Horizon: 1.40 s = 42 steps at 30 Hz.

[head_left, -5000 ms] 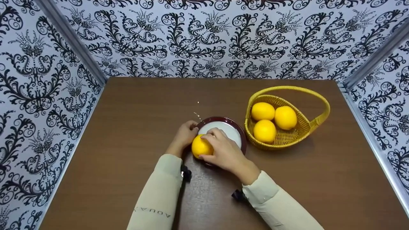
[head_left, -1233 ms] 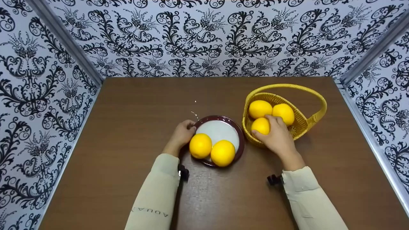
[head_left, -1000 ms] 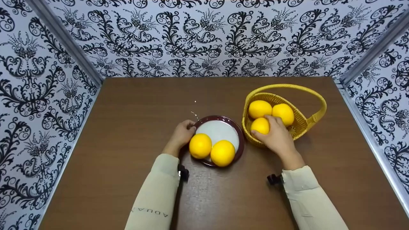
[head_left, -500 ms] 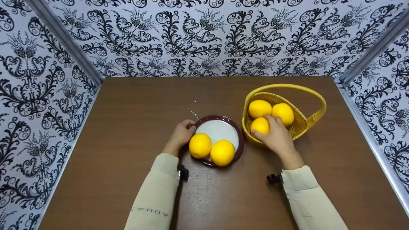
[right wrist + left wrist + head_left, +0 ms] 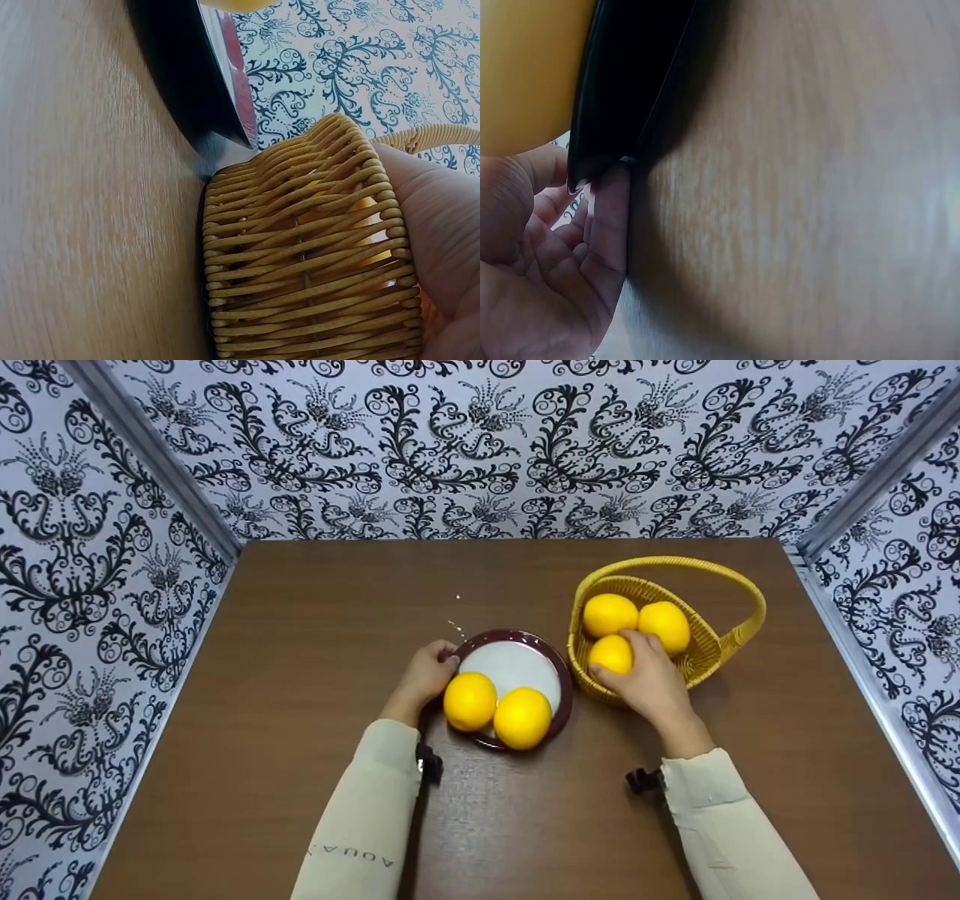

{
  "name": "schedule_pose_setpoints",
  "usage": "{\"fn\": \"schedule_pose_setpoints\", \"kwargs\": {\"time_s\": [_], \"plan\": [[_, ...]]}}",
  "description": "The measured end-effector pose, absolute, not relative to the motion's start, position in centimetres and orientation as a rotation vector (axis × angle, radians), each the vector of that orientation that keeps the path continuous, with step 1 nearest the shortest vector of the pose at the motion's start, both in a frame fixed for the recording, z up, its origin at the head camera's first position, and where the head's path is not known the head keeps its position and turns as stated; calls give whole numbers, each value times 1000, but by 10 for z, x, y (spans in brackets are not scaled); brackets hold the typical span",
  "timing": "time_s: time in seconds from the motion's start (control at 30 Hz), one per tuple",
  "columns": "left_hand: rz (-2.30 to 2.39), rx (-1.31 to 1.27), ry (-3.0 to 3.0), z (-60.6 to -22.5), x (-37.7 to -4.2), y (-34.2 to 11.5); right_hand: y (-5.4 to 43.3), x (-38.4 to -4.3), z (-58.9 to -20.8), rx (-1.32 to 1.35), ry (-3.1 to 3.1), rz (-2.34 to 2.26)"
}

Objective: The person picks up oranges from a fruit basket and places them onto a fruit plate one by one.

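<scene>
In the head view my left hand (image 5: 428, 672) pinches the left rim of a round plate (image 5: 565, 682) with a dark red border and white centre. The left wrist view shows the thumb over the rim and fingers (image 5: 609, 217) beneath it. Two yellow-orange oranges sit side by side on the plate's near part, a left orange (image 5: 470, 701) and a right orange (image 5: 523, 718). My right hand (image 5: 654, 682) reaches into the yellow wicker basket (image 5: 705, 664), thumb and fingers curled round the front orange (image 5: 611, 654). In the right wrist view the basket wall (image 5: 307, 255) hides that orange's lower part.
Behind the held orange, a back-left orange (image 5: 610, 615) and a back-right orange (image 5: 664, 628) lie in the basket. Its tall handle (image 5: 679, 561) arches over them. Basket and plate stand close together on the brown table (image 5: 315, 630). Patterned walls (image 5: 480, 450) enclose the back and sides.
Five seconds ago my right hand was at the plate, gripping an orange there; it has moved right to the basket's front orange. My left hand stays at the rim. Over the last second, little differs.
</scene>
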State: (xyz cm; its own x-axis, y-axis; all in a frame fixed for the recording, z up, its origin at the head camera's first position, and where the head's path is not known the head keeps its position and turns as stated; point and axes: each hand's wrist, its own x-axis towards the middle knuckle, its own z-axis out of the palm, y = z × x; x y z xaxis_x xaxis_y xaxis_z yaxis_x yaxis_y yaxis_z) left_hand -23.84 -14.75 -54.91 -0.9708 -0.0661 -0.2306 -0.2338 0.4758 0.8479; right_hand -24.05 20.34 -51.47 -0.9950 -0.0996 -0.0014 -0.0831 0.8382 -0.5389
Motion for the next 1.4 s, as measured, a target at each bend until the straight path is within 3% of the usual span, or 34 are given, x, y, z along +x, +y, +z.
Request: {"fn": "schedule_pose_setpoints", "kwargs": {"time_s": [1.4], "plan": [[1538,-229,2566,-553,-241,-149,201,-236,-508,-159,2960,-997]]}}
